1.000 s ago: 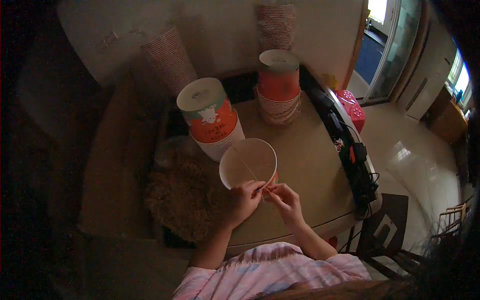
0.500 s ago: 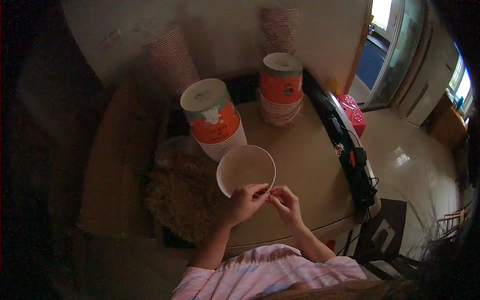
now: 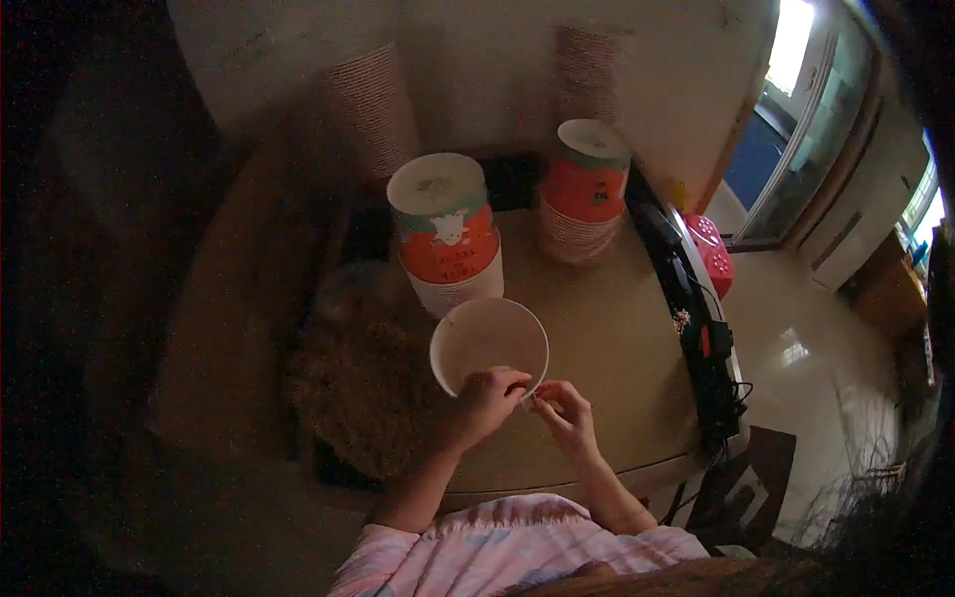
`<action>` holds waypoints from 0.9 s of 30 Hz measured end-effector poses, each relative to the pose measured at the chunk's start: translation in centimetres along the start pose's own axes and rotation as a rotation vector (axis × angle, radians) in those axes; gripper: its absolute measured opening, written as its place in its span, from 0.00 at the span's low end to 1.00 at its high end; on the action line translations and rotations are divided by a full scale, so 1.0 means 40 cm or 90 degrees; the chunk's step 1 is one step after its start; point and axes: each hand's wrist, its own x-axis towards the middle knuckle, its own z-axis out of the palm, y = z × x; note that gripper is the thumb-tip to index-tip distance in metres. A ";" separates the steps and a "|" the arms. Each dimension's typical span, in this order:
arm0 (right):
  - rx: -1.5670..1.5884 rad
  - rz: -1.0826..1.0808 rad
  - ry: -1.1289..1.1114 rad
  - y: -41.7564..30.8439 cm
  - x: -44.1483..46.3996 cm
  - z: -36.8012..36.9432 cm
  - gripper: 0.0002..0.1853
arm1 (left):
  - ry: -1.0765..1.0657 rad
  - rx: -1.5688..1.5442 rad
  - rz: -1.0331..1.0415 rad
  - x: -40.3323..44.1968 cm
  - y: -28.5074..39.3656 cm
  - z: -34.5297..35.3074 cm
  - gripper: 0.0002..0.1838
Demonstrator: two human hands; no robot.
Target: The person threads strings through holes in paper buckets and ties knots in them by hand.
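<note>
A white paper tub [image 3: 489, 333] stands on the table with its open mouth tilted toward me. My left hand [image 3: 487, 400] is closed over the tub's near rim, its fingers reaching inside. Just to the right, my right hand [image 3: 567, 410] is closed in a pinch at the outer side of the rim. Whatever lies between those fingertips is too small to make out. Behind the tub rises an upside-down stack of orange, green and white printed paper tubs [image 3: 450, 244]. To its left is a brown, shaggy heap of strands [image 3: 368, 398].
A second stack of printed tubs [image 3: 587, 189] is farther back right. Two tall columns of nested pale tubs, left [image 3: 376, 109] and right [image 3: 587, 75], stand by the wall. Black cables and a device [image 3: 714, 340] line the table's right edge. A red stool [image 3: 710, 254] is beyond it.
My hands have drawn slightly apart at the rim, the left fingers now farther inside the tub. The view has shifted a little; the stacks stay put.
</note>
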 end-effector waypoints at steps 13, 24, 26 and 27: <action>-0.101 -0.079 0.109 -0.102 0.042 0.026 0.07 | 0.092 -0.082 -0.018 -0.001 0.021 -0.015 0.05; -0.143 -0.164 0.024 -0.168 0.076 0.029 0.03 | 0.083 -0.176 -0.032 0.003 0.012 -0.013 0.07; 0.034 -0.122 0.081 -0.156 0.088 0.000 0.07 | 0.071 -0.206 -0.052 0.005 0.005 -0.010 0.08; -0.046 -0.158 0.075 -0.171 0.094 -0.007 0.08 | 0.074 -0.205 -0.051 0.004 0.006 -0.015 0.08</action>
